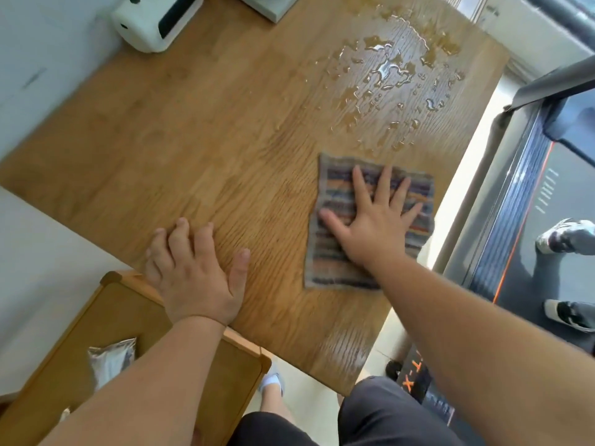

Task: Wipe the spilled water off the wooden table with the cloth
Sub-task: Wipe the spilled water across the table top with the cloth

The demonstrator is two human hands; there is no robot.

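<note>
On the wooden bench, right hand lies flat, fingers spread, palm pressing the striped cloth near the right edge; nothing gripped; left hand rests open on bare wood at the near edge; spilled water pools beyond the cloth, not touching it.

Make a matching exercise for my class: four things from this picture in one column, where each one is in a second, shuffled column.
1 cloth
2 left hand
3 spilled water
4 white device

A far left corner of the table
B far right part of the table
C flat on bare wood, near edge
D under the right hand

Pairs: 1-D, 2-C, 3-B, 4-A
</note>
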